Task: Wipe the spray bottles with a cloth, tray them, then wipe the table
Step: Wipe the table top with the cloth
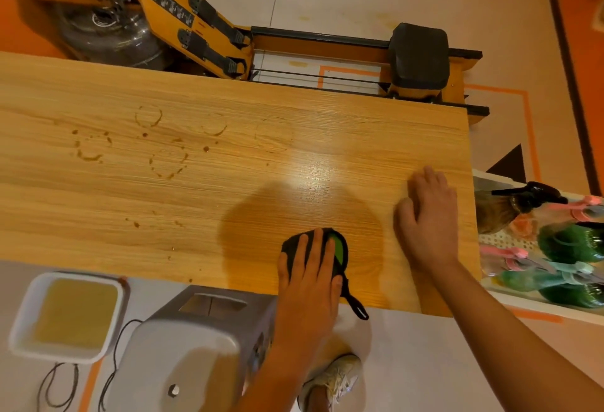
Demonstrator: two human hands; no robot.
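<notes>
The left hand point(309, 269) presses the cloth point(340, 250) on the table point(163, 189), fingers straight; the right hand point(428, 218) lies flat beside it, holding nothing; spray bottles point(572, 243) sit in the tray point(523, 302).

Table point(228, 111): light wood, brown ring stains across left half. Cloth point(293, 245): black, green patch; near edge, right of centre, loop overhanging. Spray bottles point(572, 243): green, pink triggers, one amber, black trigger; lying in white perforated tray point(500, 240) beside right edge.
</notes>
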